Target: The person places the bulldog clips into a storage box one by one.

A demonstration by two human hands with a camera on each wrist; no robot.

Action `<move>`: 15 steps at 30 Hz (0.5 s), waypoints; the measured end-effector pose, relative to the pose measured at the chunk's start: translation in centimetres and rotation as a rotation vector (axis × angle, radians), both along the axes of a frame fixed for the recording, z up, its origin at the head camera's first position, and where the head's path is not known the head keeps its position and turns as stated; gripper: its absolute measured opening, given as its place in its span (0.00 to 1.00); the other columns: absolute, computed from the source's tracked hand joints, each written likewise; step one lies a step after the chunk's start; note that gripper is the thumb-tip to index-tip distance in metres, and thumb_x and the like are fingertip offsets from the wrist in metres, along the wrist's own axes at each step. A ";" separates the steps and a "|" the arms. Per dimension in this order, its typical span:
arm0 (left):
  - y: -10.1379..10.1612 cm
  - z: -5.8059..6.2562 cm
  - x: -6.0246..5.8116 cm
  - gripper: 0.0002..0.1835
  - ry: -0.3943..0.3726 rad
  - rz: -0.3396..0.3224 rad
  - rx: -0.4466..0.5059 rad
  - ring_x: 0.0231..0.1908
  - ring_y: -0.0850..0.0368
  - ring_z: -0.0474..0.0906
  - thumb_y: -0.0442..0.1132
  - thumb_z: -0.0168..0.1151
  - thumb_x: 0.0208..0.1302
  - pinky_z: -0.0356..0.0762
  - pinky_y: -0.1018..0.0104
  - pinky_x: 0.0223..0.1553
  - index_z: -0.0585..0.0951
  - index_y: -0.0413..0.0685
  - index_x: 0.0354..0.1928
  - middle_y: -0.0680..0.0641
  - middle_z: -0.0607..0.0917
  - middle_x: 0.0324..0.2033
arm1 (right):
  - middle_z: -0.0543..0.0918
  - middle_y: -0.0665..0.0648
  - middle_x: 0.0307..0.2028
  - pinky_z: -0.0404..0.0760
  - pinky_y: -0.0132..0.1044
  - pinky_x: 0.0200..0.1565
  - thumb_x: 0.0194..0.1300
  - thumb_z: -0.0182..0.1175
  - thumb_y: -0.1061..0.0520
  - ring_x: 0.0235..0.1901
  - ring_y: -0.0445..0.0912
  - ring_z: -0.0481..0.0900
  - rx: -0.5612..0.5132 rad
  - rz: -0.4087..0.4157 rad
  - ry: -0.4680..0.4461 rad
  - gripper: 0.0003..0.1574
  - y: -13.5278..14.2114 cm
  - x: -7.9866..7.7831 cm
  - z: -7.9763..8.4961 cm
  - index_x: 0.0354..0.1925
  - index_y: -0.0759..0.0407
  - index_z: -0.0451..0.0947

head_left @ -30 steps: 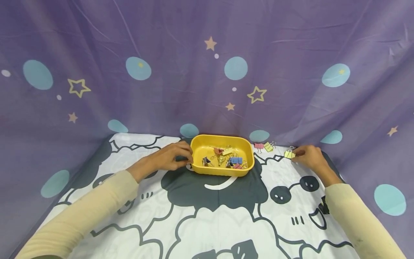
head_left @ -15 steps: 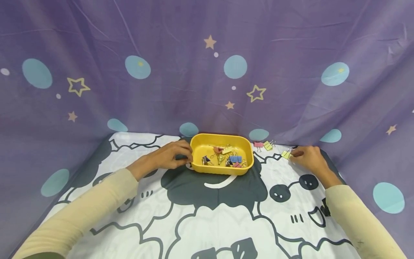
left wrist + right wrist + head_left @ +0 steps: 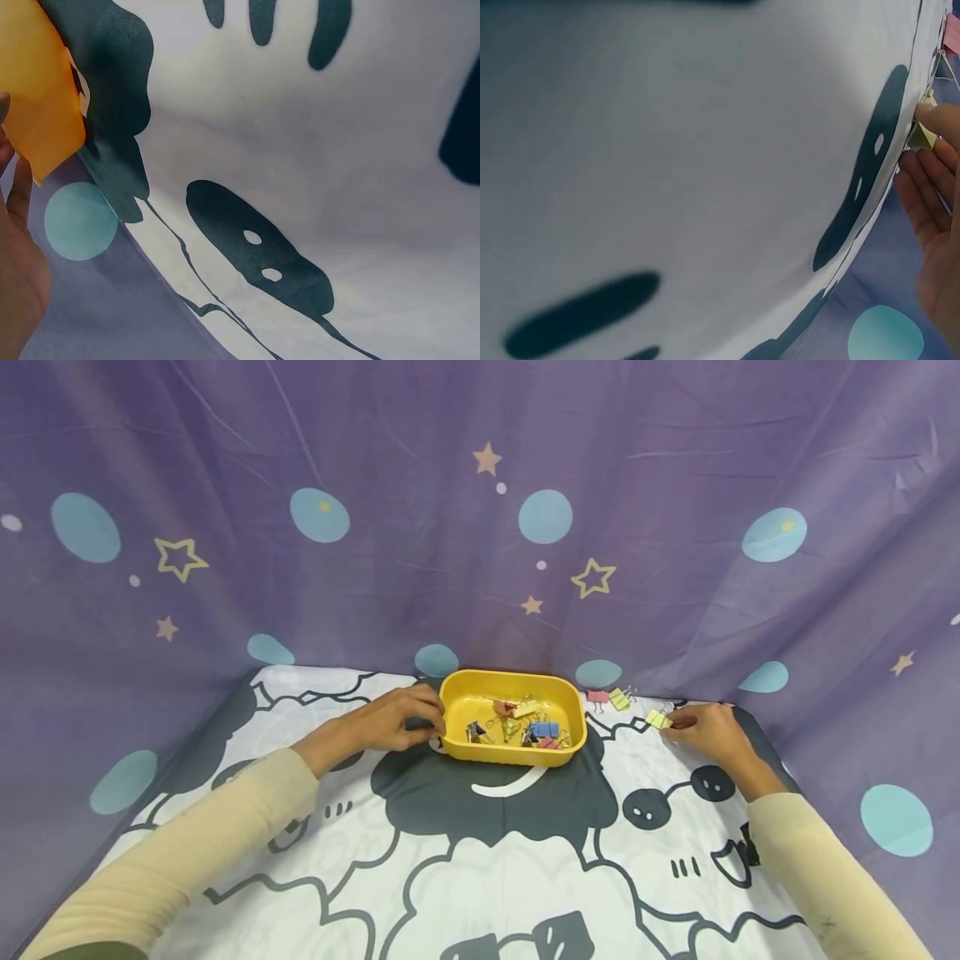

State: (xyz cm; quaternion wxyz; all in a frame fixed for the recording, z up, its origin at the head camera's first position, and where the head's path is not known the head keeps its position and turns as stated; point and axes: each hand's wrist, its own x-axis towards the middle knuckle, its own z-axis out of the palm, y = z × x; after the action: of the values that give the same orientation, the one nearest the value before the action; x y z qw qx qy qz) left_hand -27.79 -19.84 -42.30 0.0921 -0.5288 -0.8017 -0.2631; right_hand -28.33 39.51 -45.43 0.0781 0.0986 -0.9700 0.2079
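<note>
A yellow plastic tray (image 3: 513, 757) holding several coloured binder clips stands at the back middle of the table. My left hand (image 3: 397, 720) grips its left wall; in the left wrist view fingertips touch the yellow wall. To the right, my right hand (image 3: 708, 732) pinches a yellow binder clip (image 3: 658, 719) between thumb and fingers, low over the cloth. In the right wrist view this yellow binder clip (image 3: 923, 138) shows between thumb and fingers, partly hidden. A pink binder clip (image 3: 597, 697) and another yellow binder clip (image 3: 620, 698) lie between the tray and that hand.
A white cloth (image 3: 517, 860) with dark cartoon sheep covers the table. Directly behind it hangs a purple curtain (image 3: 420, 602) with stars and blue spots, close to the tray's back edge. Inside the tray lie a blue binder clip (image 3: 544, 728) and other clips.
My right hand has slid a little left with the yellow binder clip, nearer to the other loose clips. The left hand and the tray stay in place.
</note>
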 end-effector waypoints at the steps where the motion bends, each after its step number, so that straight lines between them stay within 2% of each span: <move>1: 0.0 -0.1 -0.1 0.10 0.003 -0.003 0.002 0.50 0.55 0.84 0.28 0.80 0.64 0.85 0.53 0.56 0.94 0.51 0.43 0.51 0.91 0.46 | 0.97 0.63 0.44 0.86 0.61 0.56 0.66 0.82 0.51 0.48 0.62 0.94 -0.004 0.006 0.010 0.24 -0.1 0.0 0.0 0.54 0.64 0.94; 3: 0.0 -0.2 -0.2 0.11 0.004 -0.004 0.004 0.50 0.55 0.84 0.27 0.80 0.64 0.85 0.54 0.56 0.94 0.51 0.43 0.51 0.91 0.46 | 0.97 0.63 0.43 0.87 0.59 0.54 0.65 0.82 0.53 0.46 0.62 0.95 -0.008 0.015 0.033 0.21 -0.2 -0.1 -0.1 0.52 0.64 0.94; 5: -0.1 -0.3 -0.3 0.11 0.009 -0.006 0.005 0.50 0.55 0.84 0.27 0.80 0.65 0.85 0.54 0.56 0.94 0.51 0.43 0.51 0.91 0.46 | 0.97 0.63 0.41 0.89 0.53 0.47 0.63 0.82 0.55 0.44 0.61 0.95 -0.010 0.028 0.059 0.20 -0.4 -0.2 -0.1 0.50 0.65 0.95; 7: -0.1 -0.4 -0.3 0.11 0.010 -0.008 0.005 0.49 0.55 0.84 0.27 0.80 0.65 0.85 0.54 0.55 0.94 0.52 0.43 0.51 0.92 0.46 | 0.97 0.62 0.39 0.89 0.49 0.45 0.62 0.83 0.56 0.42 0.60 0.95 -0.001 0.040 0.084 0.19 -0.5 -0.3 -0.2 0.49 0.65 0.95; 15: -0.1 -0.2 -0.2 0.11 0.003 -0.010 0.011 0.49 0.55 0.84 0.27 0.80 0.64 0.86 0.54 0.56 0.94 0.52 0.43 0.51 0.91 0.46 | 0.95 0.60 0.34 0.87 0.45 0.39 0.58 0.83 0.61 0.36 0.56 0.93 0.017 0.087 0.169 0.15 -0.5 -0.2 -0.7 0.43 0.65 0.95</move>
State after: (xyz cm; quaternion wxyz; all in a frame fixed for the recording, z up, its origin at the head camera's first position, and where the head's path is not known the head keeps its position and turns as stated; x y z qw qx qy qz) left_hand -28.01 -19.90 -42.52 0.0947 -0.5328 -0.7974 -0.2671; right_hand -28.56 38.97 -46.13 0.1498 0.1586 -0.9564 0.1940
